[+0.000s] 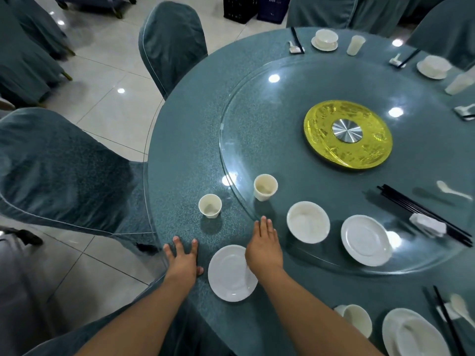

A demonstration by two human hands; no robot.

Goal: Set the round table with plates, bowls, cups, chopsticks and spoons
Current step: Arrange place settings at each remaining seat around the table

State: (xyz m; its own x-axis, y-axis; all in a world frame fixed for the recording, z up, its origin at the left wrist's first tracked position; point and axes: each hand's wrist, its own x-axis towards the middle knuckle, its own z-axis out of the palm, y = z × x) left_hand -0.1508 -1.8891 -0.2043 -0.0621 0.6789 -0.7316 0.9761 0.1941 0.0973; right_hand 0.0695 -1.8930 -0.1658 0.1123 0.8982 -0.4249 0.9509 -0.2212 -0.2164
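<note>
Left hand [183, 260]: lying flat on the counter [185, 160] near its edge, fingers spread wide, its grip holding nothing.
Right hand [263, 246]: reaching forward with straight fingers, its grip relaxed and holding nothing; the palm is hovering over the right rim of the near plate, the fingertips pointing toward the edge of the glass turntable.
Near plate [230, 274]: sitting on the counter between the two hands, just beside the left thumb.
Left cup [210, 206]: standing upright on the counter, beyond the left hand.
Second cup [265, 187]: standing upright just inside the rim of the glass turntable [295, 98].
Bowl [308, 222]: resting on the turntable, right of the right hand.
Second plate [366, 240]: lying on the turntable beside the bowl.
Loose chopsticks [421, 213]: lying in a black bundle on the turntable, with a white rest [428, 224] on them and a spoon [452, 190] further out.
Finished settings: showing at the far rim and at the lower right, each with plate, bowl, cup and chopsticks.
Chairs [172, 44]: standing covered in teal fabric around the counter.
</note>
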